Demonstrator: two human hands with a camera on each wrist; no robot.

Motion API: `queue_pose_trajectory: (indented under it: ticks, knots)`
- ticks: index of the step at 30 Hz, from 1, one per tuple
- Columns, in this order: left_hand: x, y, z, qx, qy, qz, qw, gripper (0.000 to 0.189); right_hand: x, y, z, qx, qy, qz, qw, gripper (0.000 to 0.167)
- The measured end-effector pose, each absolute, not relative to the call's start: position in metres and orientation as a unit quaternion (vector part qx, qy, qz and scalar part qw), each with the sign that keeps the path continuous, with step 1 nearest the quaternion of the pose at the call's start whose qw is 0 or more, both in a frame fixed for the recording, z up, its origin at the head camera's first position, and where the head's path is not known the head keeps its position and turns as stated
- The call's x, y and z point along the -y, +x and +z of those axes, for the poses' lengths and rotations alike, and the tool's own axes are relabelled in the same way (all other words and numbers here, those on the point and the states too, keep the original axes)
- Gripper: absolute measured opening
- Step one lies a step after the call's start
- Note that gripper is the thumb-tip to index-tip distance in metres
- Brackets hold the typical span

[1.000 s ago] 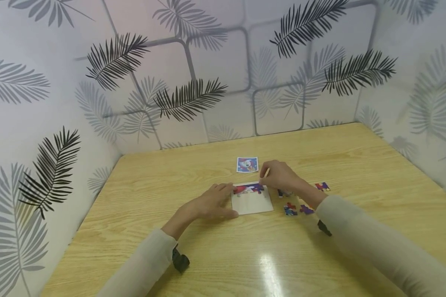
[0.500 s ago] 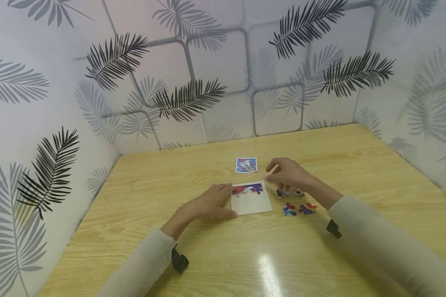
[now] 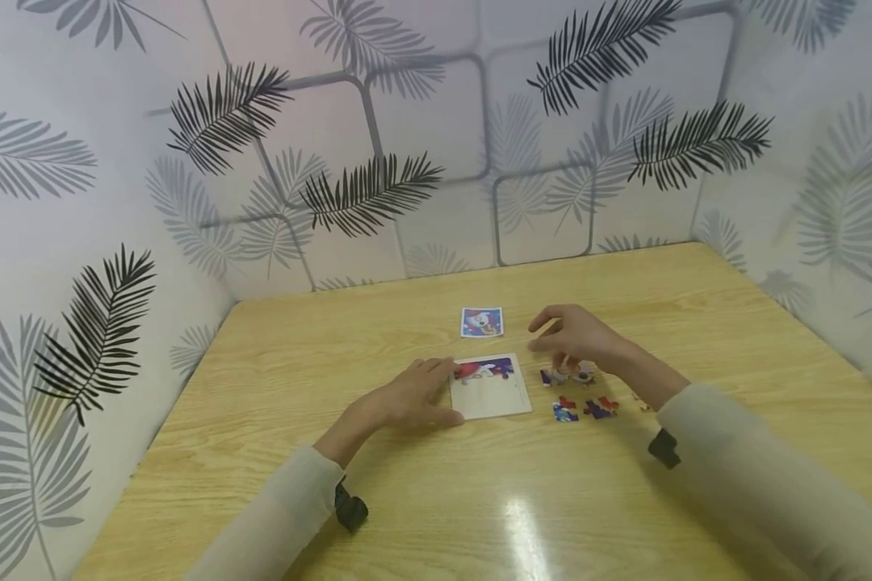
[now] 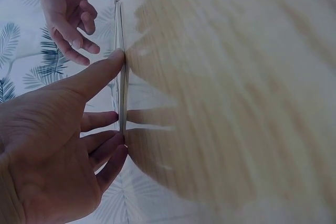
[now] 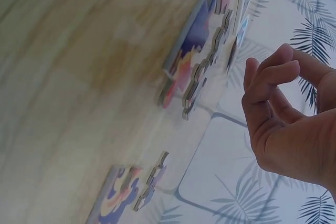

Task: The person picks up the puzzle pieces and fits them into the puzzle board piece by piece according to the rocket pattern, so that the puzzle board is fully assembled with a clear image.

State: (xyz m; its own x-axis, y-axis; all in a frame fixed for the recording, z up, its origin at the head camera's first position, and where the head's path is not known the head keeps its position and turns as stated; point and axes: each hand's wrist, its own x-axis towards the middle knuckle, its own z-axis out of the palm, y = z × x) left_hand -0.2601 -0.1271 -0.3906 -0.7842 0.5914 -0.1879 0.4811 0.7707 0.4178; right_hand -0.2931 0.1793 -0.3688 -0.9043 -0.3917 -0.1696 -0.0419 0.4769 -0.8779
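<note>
A pale, square jigsaw board [image 3: 490, 399] lies on the table, with joined red, white and purple pieces [image 3: 484, 369] along its far side. At the board's left edge rests my left hand [image 3: 410, 395], its thumb at the near corner and its fingers near the far corner. My right hand [image 3: 581, 335] hovers above loose jigsaw pieces right of the board, thumb and index finger apart, nothing between them. Purple-and-white pieces [image 3: 554, 378] lie partly beneath that hand. Closer to me are a blue-and-red piece [image 3: 565, 410] and a purple-and-red one [image 3: 601, 407].
A small printed picture card [image 3: 482, 323] with a white cartoon figure lies beyond the board. Another loose piece [image 3: 643, 403] shows beside the right wrist. The wooden table [image 3: 334, 339] meets a leaf-patterned wall covering [image 3: 421, 121] at its back.
My right hand has left the board's far right corner, moved right over the loose pieces, and its fingers have spread. My left hand and the board have stayed put.
</note>
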Motion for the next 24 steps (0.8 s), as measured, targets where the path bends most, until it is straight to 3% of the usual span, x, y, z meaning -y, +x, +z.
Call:
queue_pose_trajectory:
  ticks: [24]
  knots:
    - [0.127, -0.260, -0.391, -0.930, 0.281, 0.170, 0.165, 0.084, -0.203, -0.285, -0.371, -0.837, -0.102, -0.501, 0.196, 0.049]
